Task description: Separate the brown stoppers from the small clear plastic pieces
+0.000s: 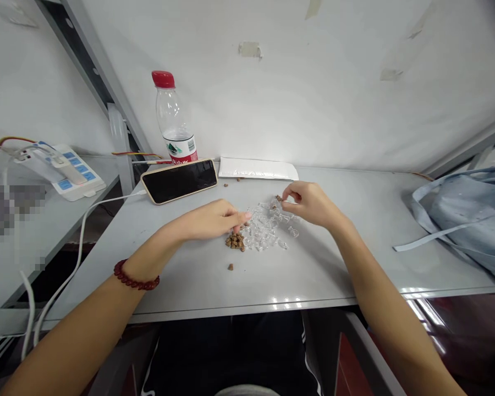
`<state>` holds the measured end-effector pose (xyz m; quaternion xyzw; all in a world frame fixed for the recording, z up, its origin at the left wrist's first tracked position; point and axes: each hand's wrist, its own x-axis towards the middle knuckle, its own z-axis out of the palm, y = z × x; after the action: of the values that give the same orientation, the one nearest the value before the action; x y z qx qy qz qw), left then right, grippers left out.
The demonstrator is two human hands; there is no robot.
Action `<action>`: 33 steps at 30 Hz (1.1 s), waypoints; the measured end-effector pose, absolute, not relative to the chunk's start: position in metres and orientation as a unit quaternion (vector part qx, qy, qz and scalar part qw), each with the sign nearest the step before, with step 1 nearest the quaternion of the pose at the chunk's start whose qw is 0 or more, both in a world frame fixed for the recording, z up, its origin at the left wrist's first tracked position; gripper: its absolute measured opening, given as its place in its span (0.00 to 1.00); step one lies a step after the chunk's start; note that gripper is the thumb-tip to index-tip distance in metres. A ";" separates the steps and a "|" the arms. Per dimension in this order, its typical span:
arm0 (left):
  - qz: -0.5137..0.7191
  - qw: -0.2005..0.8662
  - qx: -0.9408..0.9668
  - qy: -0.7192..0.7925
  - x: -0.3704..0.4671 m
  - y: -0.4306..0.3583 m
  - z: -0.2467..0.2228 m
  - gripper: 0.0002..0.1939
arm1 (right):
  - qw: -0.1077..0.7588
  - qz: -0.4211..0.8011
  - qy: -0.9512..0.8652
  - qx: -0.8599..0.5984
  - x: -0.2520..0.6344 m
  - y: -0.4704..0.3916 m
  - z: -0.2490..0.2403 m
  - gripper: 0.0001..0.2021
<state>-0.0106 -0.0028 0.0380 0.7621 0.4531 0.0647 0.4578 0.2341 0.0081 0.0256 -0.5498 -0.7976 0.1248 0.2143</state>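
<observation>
A loose heap of small clear plastic pieces [264,231] lies on the grey tabletop. Brown pellets [234,241] are bunched against its left side. My left hand [216,220] reaches over this bunch, with thumb and fingers closed near the heap's left edge; whatever they hold is too small to make out. At the far right of the heap, my right hand [309,203] has its thumb and forefinger curled in a pinch on a brown pellet [279,198]. One stray pellet [230,267] lies nearer the front edge.
Behind the left hand, a phone [179,181] leans against a red-capped bottle [175,121], with a white cable plugged in. A white packet [258,168] lies by the wall. A power strip [76,173] is at the left, a pale blue bag [470,214] at the right.
</observation>
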 end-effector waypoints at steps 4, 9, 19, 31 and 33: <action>0.141 0.525 0.729 0.416 0.000 -0.006 0.032 0.23 | 0.329 0.130 -0.860 -0.367 0.197 -0.011 0.021 0.02; 0.158 0.512 0.750 0.388 0.003 -0.005 0.022 0.21 | 0.348 0.139 -0.869 -0.323 0.183 -0.018 0.015 0.03; 0.136 0.431 0.776 0.440 -0.006 -0.007 0.041 0.24 | 0.262 0.065 -0.864 -0.426 0.213 0.002 0.014 0.03; -0.065 0.368 0.801 0.468 -0.019 0.004 0.029 0.26 | 0.081 0.187 -0.762 -0.615 0.253 0.018 0.021 0.05; -0.070 0.356 0.798 0.480 -0.020 0.004 0.030 0.27 | 0.061 0.214 -0.759 -0.612 0.253 0.017 0.022 0.05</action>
<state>-0.0197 0.0044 0.0304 0.7984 0.4805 -0.0696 0.3562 0.2532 0.0175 0.0220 -0.6117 -0.7593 0.2136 0.0609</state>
